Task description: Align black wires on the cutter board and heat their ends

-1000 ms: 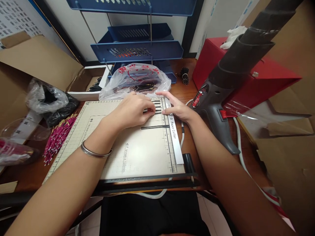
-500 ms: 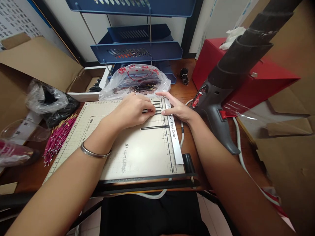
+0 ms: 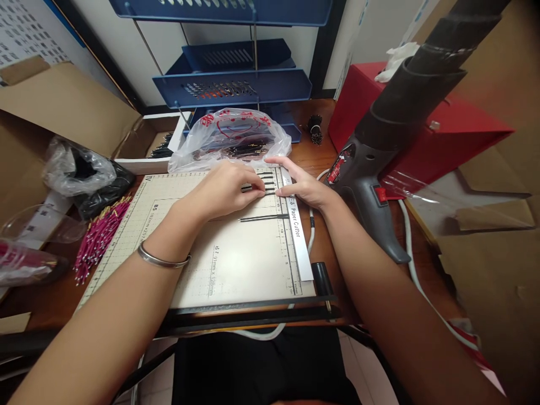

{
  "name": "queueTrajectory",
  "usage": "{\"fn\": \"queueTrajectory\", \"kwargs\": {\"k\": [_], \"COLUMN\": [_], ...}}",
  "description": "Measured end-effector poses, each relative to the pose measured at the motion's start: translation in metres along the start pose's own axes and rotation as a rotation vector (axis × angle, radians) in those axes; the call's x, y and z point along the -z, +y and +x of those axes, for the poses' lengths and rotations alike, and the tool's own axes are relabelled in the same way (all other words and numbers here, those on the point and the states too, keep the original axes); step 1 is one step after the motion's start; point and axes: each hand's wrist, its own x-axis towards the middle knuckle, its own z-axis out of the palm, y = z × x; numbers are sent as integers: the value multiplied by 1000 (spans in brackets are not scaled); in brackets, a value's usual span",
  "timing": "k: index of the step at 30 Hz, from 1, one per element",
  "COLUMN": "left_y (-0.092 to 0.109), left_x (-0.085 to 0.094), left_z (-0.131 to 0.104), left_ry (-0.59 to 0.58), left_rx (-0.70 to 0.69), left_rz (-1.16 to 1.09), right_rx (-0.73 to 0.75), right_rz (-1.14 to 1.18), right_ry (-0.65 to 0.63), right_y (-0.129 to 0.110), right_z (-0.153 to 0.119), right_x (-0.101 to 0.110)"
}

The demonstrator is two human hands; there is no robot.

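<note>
A cream paper cutter board [image 3: 236, 259] with a printed grid lies on the desk in front of me. My left hand [image 3: 223, 188] rests on its far end, fingertips pressing a few thin black tubes [image 3: 258, 184] laid side by side. My right hand [image 3: 301, 185] lies flat against the white ruler strip [image 3: 300, 236] along the board's right edge, fingers touching the tube ends. One longer black tube [image 3: 264, 217] lies alone on the board just below my left hand.
A clear plastic bag of black tubes [image 3: 232, 138] sits behind the board. Red wires [image 3: 99, 236] are heaped at the left beside bags. A grey heat gun [image 3: 379, 169], red box [image 3: 413, 129], blue trays [image 3: 232, 84] and cardboard boxes surround the desk.
Almost nothing: both hands stay on the black tubes at the ruler edge, with only a slight shift of the fingers and the view.
</note>
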Motion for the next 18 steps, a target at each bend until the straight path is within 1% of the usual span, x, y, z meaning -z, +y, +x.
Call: {"fn": "queueTrajectory", "kwargs": {"k": [4, 18], "left_y": [0, 1], "left_x": [1, 5], "left_z": [0, -1], "left_ry": [-21, -32], "left_rx": [17, 33], "left_rz": [-14, -11], "right_rx": [1, -7], "right_rz": [5, 30], "right_ry": [0, -6], "right_y": [0, 0], "right_z": [0, 0], "right_x": [-1, -1]}}
